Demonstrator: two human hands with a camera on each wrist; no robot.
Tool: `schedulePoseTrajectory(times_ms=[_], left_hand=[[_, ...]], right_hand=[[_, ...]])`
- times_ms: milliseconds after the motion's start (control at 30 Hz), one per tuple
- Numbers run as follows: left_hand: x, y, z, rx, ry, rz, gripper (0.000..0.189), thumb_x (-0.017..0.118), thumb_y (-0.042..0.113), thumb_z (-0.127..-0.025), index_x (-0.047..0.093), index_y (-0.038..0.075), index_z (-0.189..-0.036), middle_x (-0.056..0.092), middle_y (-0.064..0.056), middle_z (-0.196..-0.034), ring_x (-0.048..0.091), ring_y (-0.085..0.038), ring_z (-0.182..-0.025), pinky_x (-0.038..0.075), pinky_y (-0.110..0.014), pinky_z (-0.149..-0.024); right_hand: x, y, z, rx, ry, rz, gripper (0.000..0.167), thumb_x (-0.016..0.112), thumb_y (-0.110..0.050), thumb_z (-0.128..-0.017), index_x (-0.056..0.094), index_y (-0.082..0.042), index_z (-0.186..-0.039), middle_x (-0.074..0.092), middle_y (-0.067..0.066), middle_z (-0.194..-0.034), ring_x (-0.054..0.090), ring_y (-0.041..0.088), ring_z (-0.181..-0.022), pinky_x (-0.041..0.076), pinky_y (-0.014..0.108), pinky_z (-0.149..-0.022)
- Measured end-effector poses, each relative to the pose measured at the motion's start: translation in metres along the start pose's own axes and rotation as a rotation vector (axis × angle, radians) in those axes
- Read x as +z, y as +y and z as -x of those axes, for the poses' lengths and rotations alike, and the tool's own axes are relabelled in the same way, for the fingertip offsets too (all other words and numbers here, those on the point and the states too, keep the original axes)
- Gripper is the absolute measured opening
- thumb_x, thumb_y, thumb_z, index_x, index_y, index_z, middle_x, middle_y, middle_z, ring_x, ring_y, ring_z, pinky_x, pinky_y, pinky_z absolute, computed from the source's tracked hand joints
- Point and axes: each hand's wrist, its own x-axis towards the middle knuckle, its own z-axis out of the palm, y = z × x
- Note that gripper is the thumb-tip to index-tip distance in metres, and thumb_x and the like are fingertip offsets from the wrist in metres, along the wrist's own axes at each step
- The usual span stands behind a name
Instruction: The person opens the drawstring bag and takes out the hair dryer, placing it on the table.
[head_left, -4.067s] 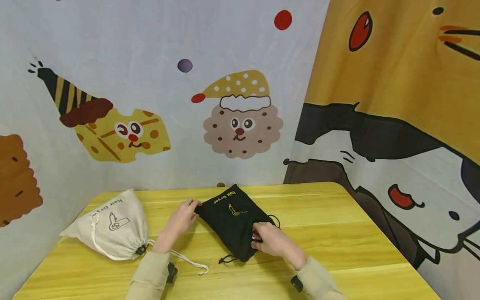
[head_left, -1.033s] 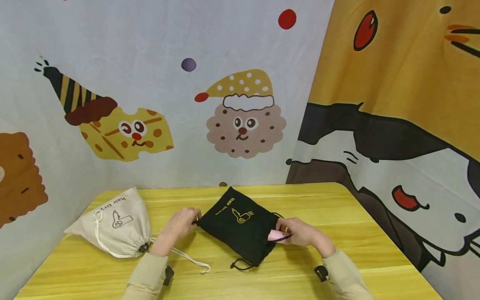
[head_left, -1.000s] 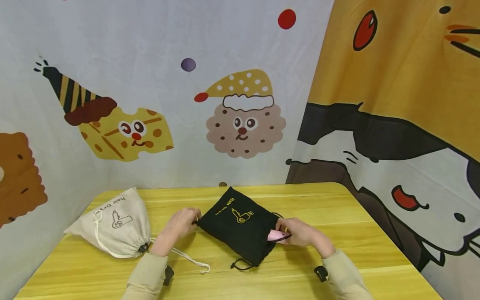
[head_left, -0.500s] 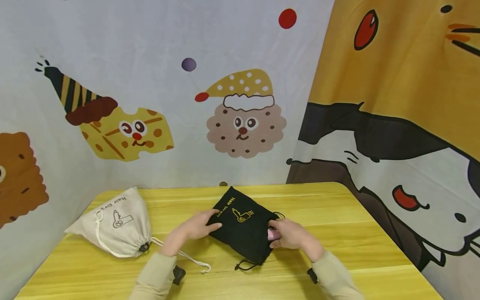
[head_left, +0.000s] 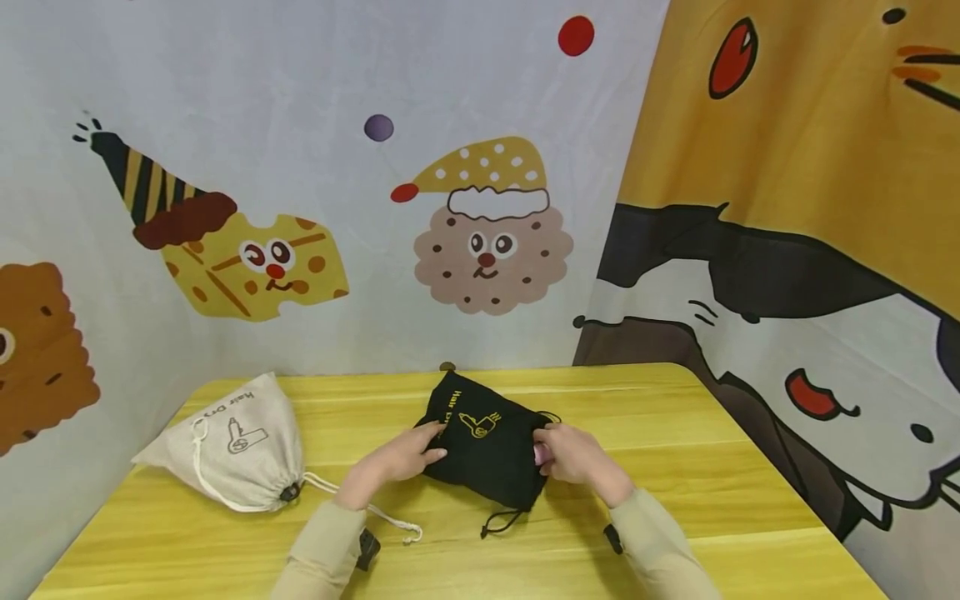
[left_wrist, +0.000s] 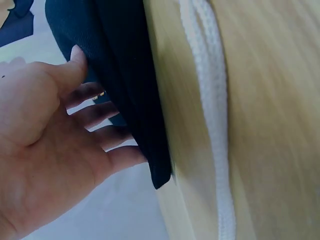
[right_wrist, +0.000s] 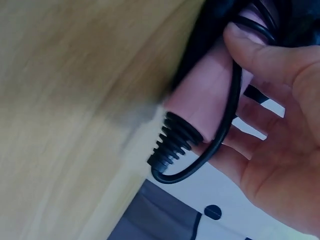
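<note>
Between my hands a black drawstring bag (head_left: 487,467) with yellow "Hair Dryer" lettering lies on the table. My left hand (head_left: 401,457) is at its left end, thumb and fairly straight fingers spread against the cloth. In the left wrist view the fingertips reach past the edge of the black cloth. At the mouth of the bag, my right hand (head_left: 573,457) grips the pink handle of a hair dryer (right_wrist: 205,95). Its thumb presses on the black cord (right_wrist: 231,107), which loops back along the handle. The dryer's other end is hidden inside the bag.
A beige drawstring bag (head_left: 262,467) with a hair dryer print lies at the left, visibly filled. Its white cord (head_left: 390,518) trails toward my left forearm. Behind the wooden table (head_left: 675,500) hangs a cartoon-printed curtain (head_left: 315,50).
My left hand has shifted right from the bag's corner onto its side. The right hand has moved left, and less of the pink handle shows outside the bag. The bag has turned slightly.
</note>
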Motion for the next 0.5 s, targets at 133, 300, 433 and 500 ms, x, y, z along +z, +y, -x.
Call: schedulePoseTrajectory(times_ms=[133,300,433,500], left_hand=[[0.001,0.002,-0.002,-0.008,0.009,-0.038,0.050,0.050,0.019,-0.098,0.039,-0.004,-0.141,0.037,-0.023,-0.148,0.034,-0.038,-0.139,0.029,-0.049,-0.114],[0.001,0.004,-0.003,-0.037,-0.015,-0.071,0.051,0.048,0.019,-0.099,0.035,-0.003,-0.144,0.032,-0.023,-0.151,0.029,-0.039,-0.141,0.026,-0.050,-0.115],[0.001,0.008,-0.006,-0.077,-0.047,-0.084,0.052,0.045,0.020,-0.100,0.031,0.000,-0.146,0.027,-0.023,-0.154,0.024,-0.041,-0.143,0.024,-0.052,-0.116],[0.003,0.009,-0.008,-0.092,-0.058,-0.102,0.052,0.044,0.020,-0.101,0.030,0.000,-0.147,0.026,-0.022,-0.154,0.023,-0.042,-0.143,0.024,-0.052,-0.116]], right_hand=[[0.004,0.005,-0.008,0.007,0.015,-0.014,0.027,0.082,-0.011,-0.069,0.058,-0.013,-0.082,0.058,0.002,-0.083,0.061,0.023,-0.079,0.050,0.038,-0.058],[0.006,0.009,-0.016,0.043,-0.001,-0.044,0.027,0.081,-0.010,-0.070,0.060,-0.013,-0.087,0.060,0.005,-0.089,0.061,0.026,-0.085,0.051,0.042,-0.062],[0.006,0.012,-0.020,0.060,-0.007,-0.041,0.027,0.081,-0.010,-0.071,0.062,-0.012,-0.091,0.062,0.007,-0.093,0.062,0.027,-0.089,0.052,0.043,-0.066],[0.007,0.012,-0.021,0.065,-0.014,-0.040,0.029,0.081,-0.011,-0.072,0.064,-0.012,-0.095,0.063,0.007,-0.097,0.062,0.028,-0.091,0.053,0.044,-0.069]])
